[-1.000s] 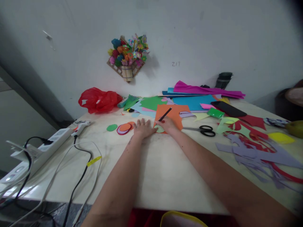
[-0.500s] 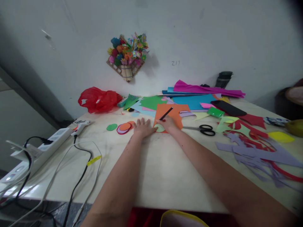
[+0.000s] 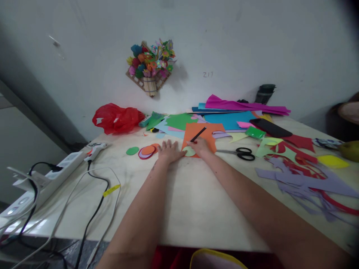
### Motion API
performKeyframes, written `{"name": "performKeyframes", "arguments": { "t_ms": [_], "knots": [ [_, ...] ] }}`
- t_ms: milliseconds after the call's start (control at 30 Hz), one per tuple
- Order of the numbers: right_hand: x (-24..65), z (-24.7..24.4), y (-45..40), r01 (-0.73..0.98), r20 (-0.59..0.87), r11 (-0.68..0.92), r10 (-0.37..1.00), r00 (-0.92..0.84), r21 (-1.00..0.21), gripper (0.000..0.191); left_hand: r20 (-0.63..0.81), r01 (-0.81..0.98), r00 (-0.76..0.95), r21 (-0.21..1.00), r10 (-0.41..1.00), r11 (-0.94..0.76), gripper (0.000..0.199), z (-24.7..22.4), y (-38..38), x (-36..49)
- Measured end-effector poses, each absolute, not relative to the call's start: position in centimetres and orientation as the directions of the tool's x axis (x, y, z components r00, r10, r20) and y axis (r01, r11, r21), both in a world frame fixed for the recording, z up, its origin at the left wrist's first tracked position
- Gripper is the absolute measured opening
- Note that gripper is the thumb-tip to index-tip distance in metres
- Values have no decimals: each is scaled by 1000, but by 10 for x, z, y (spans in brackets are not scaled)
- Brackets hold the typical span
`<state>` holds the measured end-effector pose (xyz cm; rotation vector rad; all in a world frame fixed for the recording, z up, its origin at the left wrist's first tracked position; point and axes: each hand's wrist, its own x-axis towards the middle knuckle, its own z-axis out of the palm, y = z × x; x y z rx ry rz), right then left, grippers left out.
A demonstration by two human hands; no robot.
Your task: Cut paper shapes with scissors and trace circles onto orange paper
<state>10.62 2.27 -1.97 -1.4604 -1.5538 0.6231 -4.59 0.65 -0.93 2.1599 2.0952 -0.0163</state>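
An orange foam or paper sheet (image 3: 202, 129) with a notch cut from its right side lies flat on the table. On its lower left corner rests a pale green disc (image 3: 189, 151). My left hand (image 3: 169, 151) is spread flat on the table, its thumb reaching the disc's left edge. My right hand (image 3: 200, 146) is closed round a dark pencil (image 3: 199, 133), which leans up to the right just above the disc; its tip is hidden by the fingers. Left of my left hand lie an orange disc (image 3: 148, 150) on other discs and a green disc (image 3: 132, 150).
Black-handled scissors (image 3: 244, 153) lie right of the sheet. Purple scraps (image 3: 294, 179), a black phone (image 3: 270, 127) and a yellow piece (image 3: 333, 161) lie on the right. A red plastic bag (image 3: 117, 117) stands back left; a power strip (image 3: 64, 162) with cables runs along the left.
My right hand and the pencil have shifted very slightly to the right along the disc's edge. My left hand stays in place.
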Motion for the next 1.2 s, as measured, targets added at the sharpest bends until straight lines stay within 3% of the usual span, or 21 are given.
{"name": "performKeyframes", "arguments": {
  "t_ms": [367,733,900,1033,1200],
  "knots": [
    [107,-24,23,403,211,135,966,150,-905,13,-97,996,39,88,995,-30,91,-10,7,-47],
    [107,-25,22,419,196,90,956,218,-903,10,-97,996,35,88,995,-26,91,-11,8,-46],
    [114,-29,25,432,278,119,904,326,-894,19,-89,995,41,92,995,-33,91,-9,6,-47],
    [119,-32,28,386,336,173,848,410,-906,25,-41,993,40,111,998,-35,88,-9,4,-46],
    [120,-37,31,309,255,130,876,410,-942,28,110,991,42,123,993,-55,77,-6,-2,-37]
  ]
}}
